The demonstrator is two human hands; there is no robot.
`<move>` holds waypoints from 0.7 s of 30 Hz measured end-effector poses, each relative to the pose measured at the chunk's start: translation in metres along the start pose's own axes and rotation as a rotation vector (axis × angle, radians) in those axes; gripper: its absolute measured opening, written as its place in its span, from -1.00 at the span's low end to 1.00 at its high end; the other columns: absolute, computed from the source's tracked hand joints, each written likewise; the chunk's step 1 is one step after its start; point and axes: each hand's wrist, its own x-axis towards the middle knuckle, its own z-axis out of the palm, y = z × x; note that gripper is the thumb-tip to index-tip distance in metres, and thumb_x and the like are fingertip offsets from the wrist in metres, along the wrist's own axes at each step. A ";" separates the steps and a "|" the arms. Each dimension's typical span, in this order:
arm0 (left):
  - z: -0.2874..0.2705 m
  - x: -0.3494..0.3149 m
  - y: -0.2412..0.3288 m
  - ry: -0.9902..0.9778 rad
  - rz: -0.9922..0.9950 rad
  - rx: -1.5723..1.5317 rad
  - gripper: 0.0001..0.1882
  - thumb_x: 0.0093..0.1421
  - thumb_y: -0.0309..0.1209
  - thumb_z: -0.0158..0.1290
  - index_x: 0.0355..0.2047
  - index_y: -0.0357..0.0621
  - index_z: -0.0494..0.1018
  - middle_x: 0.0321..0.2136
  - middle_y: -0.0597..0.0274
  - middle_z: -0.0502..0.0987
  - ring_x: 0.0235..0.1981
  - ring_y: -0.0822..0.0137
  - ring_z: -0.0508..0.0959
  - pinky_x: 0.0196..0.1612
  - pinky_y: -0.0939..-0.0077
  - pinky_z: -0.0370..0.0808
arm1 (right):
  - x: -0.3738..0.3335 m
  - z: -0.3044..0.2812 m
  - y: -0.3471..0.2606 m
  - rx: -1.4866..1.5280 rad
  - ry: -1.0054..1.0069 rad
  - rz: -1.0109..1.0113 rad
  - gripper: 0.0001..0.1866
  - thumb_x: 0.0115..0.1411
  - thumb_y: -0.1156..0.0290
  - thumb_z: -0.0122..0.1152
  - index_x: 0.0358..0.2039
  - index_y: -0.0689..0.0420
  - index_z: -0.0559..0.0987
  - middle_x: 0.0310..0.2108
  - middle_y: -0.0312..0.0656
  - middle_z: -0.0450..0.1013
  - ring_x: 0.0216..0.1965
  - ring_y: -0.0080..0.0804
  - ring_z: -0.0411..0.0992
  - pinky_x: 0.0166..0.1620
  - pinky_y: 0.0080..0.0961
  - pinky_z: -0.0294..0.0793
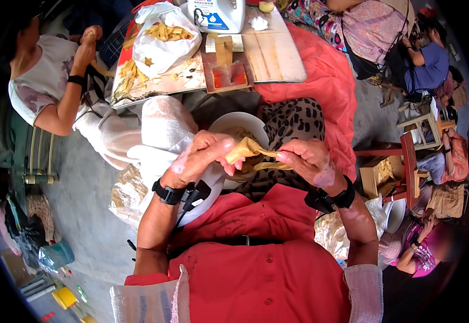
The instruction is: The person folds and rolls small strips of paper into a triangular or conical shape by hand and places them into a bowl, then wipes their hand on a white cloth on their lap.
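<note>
A folded, yellowish-tan leaf-like strip (246,148) is stretched between my two hands over my lap. My left hand (205,154) has its thumb and fingers closed on the wide, folded end. The narrow, twisted end sits pinched between the thumb and fingers of my right hand (309,161). A loose length of the same material hangs below, towards the right hand. Just beneath my hands stands a white bucket (224,123) between my knees, partly hidden by them; what lies inside is hard to make out. A white towel (164,123) drapes over my left knee.
Ahead is a low table (277,54) with a white plastic bag (161,54) of tan strips, a white jug (216,15) and a small board (229,75). A co-worker (46,81) sits at the left. Several people, a red wooden chair (408,161) and a cardboard box (383,171) are at the right.
</note>
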 end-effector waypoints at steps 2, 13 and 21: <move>-0.002 0.001 -0.001 -0.025 -0.017 0.049 -0.69 0.23 -0.28 0.03 -0.33 -0.38 0.49 -0.43 0.17 0.55 -0.43 0.46 0.52 -0.32 0.61 0.47 | 0.000 0.000 0.000 0.005 0.006 -0.009 -0.92 0.16 0.51 0.17 -0.39 0.26 0.51 -0.61 -0.14 0.44 -0.66 -0.45 0.39 -0.57 -0.58 0.30; 0.010 0.004 0.017 -0.042 -0.090 0.089 -0.42 -0.03 -0.65 0.21 0.05 -0.23 0.33 -0.12 0.27 0.45 -0.15 0.46 0.46 -0.10 0.59 0.46 | 0.000 0.005 0.009 -0.001 -0.002 -0.027 -0.93 0.14 0.53 0.19 -0.41 0.26 0.52 -0.63 -0.14 0.43 -0.67 -0.42 0.40 -0.60 -0.55 0.28; 0.026 0.016 0.008 0.023 0.085 0.533 -0.61 0.03 -0.54 0.23 -0.11 -0.21 0.43 -0.39 0.37 0.52 -0.38 0.64 0.42 -0.32 0.73 0.40 | 0.002 0.005 0.011 0.001 -0.011 -0.055 -0.93 0.13 0.55 0.19 -0.45 0.28 0.50 -0.63 -0.14 0.43 -0.66 -0.40 0.42 -0.58 -0.57 0.31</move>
